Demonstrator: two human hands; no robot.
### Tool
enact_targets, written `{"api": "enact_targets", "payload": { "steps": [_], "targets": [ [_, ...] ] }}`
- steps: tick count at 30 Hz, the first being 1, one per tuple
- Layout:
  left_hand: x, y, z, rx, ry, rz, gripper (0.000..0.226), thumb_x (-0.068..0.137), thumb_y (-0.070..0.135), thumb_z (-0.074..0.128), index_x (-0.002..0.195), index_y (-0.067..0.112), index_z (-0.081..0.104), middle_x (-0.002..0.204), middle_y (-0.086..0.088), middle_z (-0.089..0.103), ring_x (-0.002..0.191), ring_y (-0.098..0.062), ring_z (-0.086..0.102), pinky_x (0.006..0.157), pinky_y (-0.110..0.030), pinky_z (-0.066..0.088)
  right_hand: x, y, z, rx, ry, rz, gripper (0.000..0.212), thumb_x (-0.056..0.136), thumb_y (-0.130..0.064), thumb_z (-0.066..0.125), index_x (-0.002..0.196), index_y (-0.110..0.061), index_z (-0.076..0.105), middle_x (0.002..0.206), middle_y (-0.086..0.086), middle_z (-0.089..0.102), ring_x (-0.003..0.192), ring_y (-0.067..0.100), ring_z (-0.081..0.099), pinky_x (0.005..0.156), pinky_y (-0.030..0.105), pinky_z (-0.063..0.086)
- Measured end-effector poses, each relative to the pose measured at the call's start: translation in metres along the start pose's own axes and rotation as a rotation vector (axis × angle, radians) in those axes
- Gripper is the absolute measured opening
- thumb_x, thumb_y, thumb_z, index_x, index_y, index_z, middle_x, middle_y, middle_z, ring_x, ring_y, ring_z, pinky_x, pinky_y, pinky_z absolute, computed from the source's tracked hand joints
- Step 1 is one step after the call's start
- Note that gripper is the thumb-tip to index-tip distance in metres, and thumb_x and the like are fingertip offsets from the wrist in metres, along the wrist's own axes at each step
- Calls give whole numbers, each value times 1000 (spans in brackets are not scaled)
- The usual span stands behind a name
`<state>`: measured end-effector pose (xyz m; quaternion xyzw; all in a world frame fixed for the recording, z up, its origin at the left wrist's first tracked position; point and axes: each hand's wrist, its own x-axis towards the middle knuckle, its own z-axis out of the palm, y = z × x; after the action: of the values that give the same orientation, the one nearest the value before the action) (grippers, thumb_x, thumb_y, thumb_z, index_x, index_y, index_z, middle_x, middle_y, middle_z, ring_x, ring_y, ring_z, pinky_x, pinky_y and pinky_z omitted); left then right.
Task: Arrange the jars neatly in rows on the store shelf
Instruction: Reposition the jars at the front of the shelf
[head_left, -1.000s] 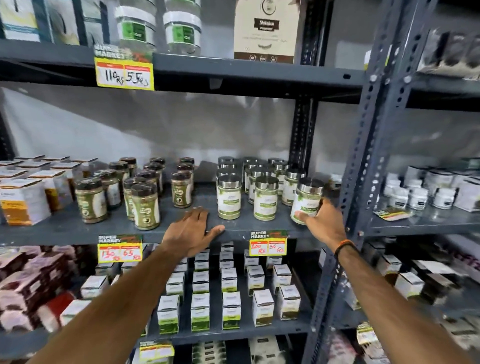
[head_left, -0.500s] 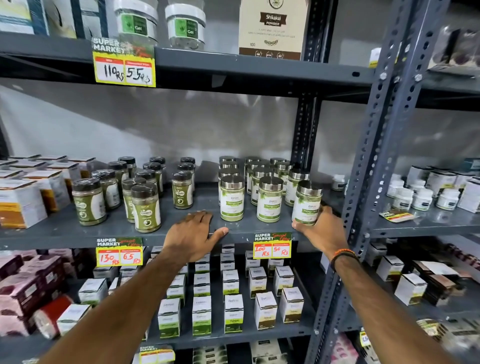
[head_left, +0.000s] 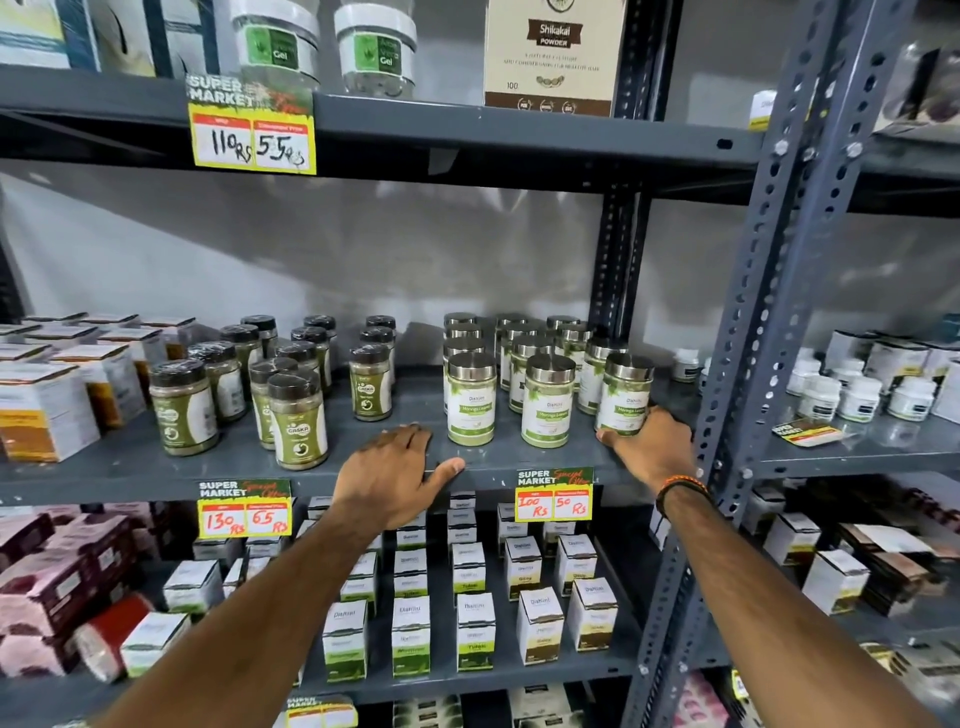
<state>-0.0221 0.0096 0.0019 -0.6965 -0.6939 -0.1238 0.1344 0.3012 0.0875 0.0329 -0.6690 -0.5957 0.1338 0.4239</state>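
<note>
Grey metal shelf (head_left: 363, 467): left hand (head_left: 387, 475) flat on front edge, fingers spread. Right hand (head_left: 652, 449) clasped round base of rightmost silver-lidded, white-and-green-labelled jar (head_left: 623, 397), front row, slightly tilted, beside two matching jars (head_left: 548, 402).

We reach forward with both bare arms, roughly level with each other. Our left hand (head_left: 390, 475) lies flat, palm down, fingers together and thumb spread toward the right hand (head_left: 652, 451). That one curls around a jar (head_left: 622, 395), thumb at its base; a braided band circles the right wrist.
</note>
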Motion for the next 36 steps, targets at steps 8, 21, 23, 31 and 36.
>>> {"api": "enact_targets", "payload": {
  "steps": [8,21,23,31,36],
  "targets": [
    [0,-1,2,7,1,2,101,87,87,1,153,21,40,159,-4,48,143,-25,48,109,-47,47,3,3,1,29,-12,-5,56,71,-34,90,118,-11,68,116,10,74,105,29,69,91,39,55],
    [-8,3,-9,-51,-46,47,97,92,83,16,160,14,28,167,-11,34,152,-28,33,120,-47,32,-25,-1,-6,150,81,-11,74,74,-41,88,131,-5,59,122,11,71,105,28,68,80,27,46],
    [-13,4,-18,-66,-29,88,98,94,81,19,162,12,22,169,-13,28,155,-29,27,124,-46,25,-44,-8,-6,181,151,-93,76,77,-44,84,137,-7,55,125,10,70,108,26,68,85,29,48],
    [-28,-20,-113,-28,257,164,97,95,82,15,162,12,24,169,-13,28,157,-28,21,127,-45,14,-111,-94,25,291,9,-498,65,84,-48,77,137,-16,56,135,1,64,123,13,60,103,32,48],
    [-51,-92,-154,-58,353,59,92,96,77,20,154,8,36,159,-17,42,147,-35,36,119,-50,33,-145,-161,66,389,-205,-528,73,77,-56,80,134,-17,57,132,-1,66,119,8,60,103,29,49]
  ]
}}
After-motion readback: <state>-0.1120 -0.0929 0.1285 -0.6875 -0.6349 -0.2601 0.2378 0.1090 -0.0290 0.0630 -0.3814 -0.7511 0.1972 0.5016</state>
